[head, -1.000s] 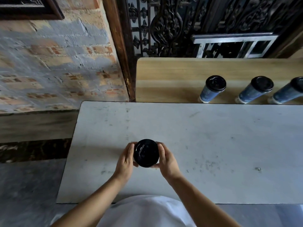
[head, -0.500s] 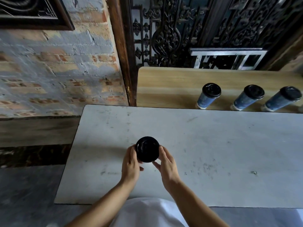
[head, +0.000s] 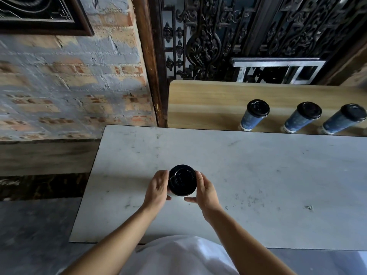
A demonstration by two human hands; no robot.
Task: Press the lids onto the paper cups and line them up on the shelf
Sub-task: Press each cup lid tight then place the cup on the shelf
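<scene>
**Lidded cup held over a scuffed white table, three more on the shelf**

The left hand (head: 157, 190) and right hand (head: 205, 192) meet in the lower middle of the frame. Both curl their fingers round the rim of a black lid (head: 182, 180), one hand on each side, with the thumbs reaching in below it. The lid sits on a paper cup (head: 179, 196) seen from straight above, so only a pale edge of the cup shows under the lid's lower rim. Whether the cup's base touches the table cannot be told.

The table (head: 258, 175) is a pale, stone-like slab that fills the middle of the frame. It is marked with faint scratches and dark specks, thickest toward the lower right. Along its upper edge runs a light wooden shelf (head: 208, 100). In the right half of the shelf three lidded cups stand in a row with gaps between them: the first cup (head: 253, 118), the second cup (head: 299, 120) and the third cup (head: 340, 121). All three are blue with black lids.

Above the shelf is a dark ornate iron screen (head: 218, 36), with a white metal frame (head: 278, 70) in front of it. A dark wooden post (head: 149, 62) divides the screen from a worn brick wall (head: 69, 86) on the left, patched with grey. A dark picture frame (head: 39, 14) hangs in the upper left corner. Grey floor (head: 29, 235) shows at the lower left, and a white garment (head: 178, 257) at the bottom centre.
</scene>
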